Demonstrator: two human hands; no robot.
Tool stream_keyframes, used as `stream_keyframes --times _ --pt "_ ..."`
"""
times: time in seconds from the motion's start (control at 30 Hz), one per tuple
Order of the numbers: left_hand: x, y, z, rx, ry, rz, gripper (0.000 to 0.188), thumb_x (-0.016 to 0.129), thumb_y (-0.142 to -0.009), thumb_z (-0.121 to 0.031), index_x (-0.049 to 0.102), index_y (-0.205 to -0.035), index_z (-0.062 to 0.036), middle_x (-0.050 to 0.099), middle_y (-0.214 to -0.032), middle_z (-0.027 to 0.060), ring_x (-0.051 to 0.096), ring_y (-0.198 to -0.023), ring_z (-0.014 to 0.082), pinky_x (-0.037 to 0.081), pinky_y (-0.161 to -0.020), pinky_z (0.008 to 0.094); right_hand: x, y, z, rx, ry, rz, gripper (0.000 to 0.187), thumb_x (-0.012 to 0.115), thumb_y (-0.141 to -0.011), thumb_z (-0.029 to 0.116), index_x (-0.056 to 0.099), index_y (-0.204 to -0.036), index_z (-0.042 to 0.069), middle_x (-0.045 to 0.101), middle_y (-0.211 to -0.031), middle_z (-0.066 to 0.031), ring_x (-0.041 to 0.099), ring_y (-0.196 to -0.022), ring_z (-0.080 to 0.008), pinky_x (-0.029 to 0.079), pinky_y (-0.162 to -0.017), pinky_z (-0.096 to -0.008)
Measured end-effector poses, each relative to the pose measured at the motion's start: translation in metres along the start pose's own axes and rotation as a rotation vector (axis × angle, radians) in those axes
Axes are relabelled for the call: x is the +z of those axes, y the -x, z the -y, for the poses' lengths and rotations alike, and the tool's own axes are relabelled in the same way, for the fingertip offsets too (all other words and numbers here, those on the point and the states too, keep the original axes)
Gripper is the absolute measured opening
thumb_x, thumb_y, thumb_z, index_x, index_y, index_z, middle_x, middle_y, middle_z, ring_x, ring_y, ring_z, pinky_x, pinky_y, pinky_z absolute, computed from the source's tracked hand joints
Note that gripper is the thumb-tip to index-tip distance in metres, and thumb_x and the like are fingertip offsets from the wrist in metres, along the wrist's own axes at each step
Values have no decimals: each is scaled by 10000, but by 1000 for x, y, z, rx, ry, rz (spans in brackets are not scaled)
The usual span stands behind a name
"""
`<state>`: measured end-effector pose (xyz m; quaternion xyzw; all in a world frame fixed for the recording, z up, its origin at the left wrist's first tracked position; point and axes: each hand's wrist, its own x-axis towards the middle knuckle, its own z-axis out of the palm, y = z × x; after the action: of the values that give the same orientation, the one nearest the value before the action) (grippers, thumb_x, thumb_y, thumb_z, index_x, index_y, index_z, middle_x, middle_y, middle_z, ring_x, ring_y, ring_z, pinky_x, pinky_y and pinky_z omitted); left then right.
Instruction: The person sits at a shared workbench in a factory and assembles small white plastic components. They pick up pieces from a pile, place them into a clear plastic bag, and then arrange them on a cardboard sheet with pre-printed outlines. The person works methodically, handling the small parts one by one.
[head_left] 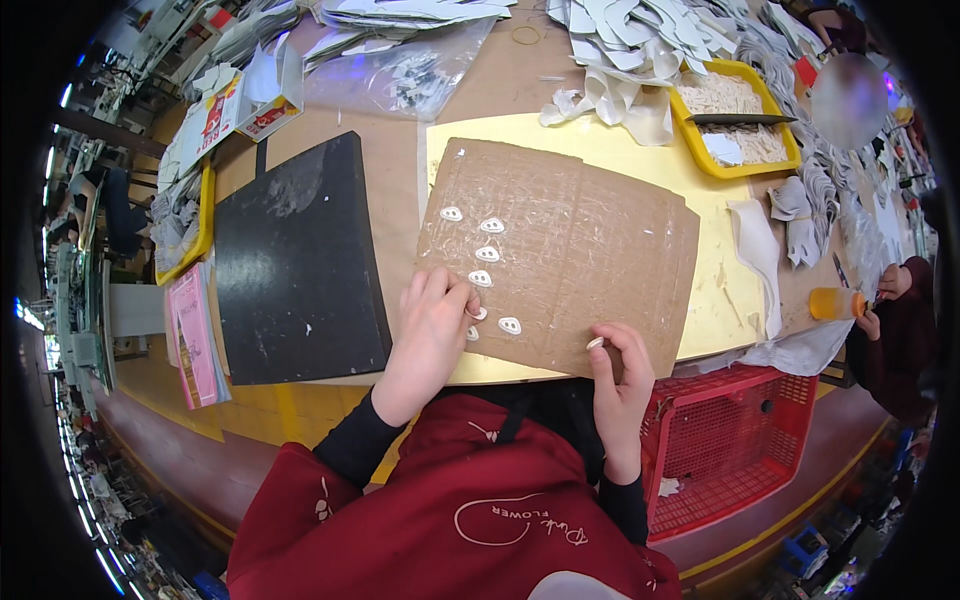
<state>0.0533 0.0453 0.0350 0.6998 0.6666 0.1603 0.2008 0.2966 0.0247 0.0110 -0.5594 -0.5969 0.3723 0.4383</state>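
Pieces [490, 226], white, rounded, two-dotted; right hand [622, 380] pinched on one, left hand [430, 322] bunched at another, grip unclear.

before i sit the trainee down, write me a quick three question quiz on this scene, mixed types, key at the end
1. True or false: the right hand has nothing in its grip.
2. Left or right: which hand is nearer the black board?
3. Fill in the colour: the long, slim thing across the upper-right yellow tray is ____.

Key:
1. False; it pinches a small white piece.
2. Left; the left hand is just beside that board.
3. Black.
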Motion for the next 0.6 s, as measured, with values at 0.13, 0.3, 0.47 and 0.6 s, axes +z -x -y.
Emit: stream_keyframes --times 0.13,0.3,0.47,0.6 --pt "2 3 -1 8 72 -130 142 733 -815 -61 642 -923 -42 566 -1006 100 532 -1041 321 427 -922 412 0 1 -3 11 -108 -24 169 693 -910 16 687 -1077 -13 690 -1074 -147 672 -1009 -250 514 -892 -323" --pt "0 5 4 39 215 -146 121 704 -818 17 653 -926 -1 656 -984 134 666 -873 318 532 -753 357 -11 7 -6 -3 -285 -279 148 727 -857 -65 715 -999 -23 716 -988 -139 692 -906 -209 530 -815 -280" --pt "-9 2 4 73 135 -145 93 695 -853 26 677 -945 17 707 -1024 151 701 -891 320 552 -761 369 -71 0 -14 -147 4 -703 202 728 -853 -88 762 -1041 -19 741 -1018 -130 710 -939 -209 557 -848 -293" --pt "-20 -2 3 -55 145 -22 87 694 -849 15 670 -932 25 713 -995 158 704 -875 292 541 -757 361 -147 -3 -25 -29 138 -996 182 637 -965 -11 725 -1122 -38 716 -1131 -99 674 -1047 -178 519 -951 -307"
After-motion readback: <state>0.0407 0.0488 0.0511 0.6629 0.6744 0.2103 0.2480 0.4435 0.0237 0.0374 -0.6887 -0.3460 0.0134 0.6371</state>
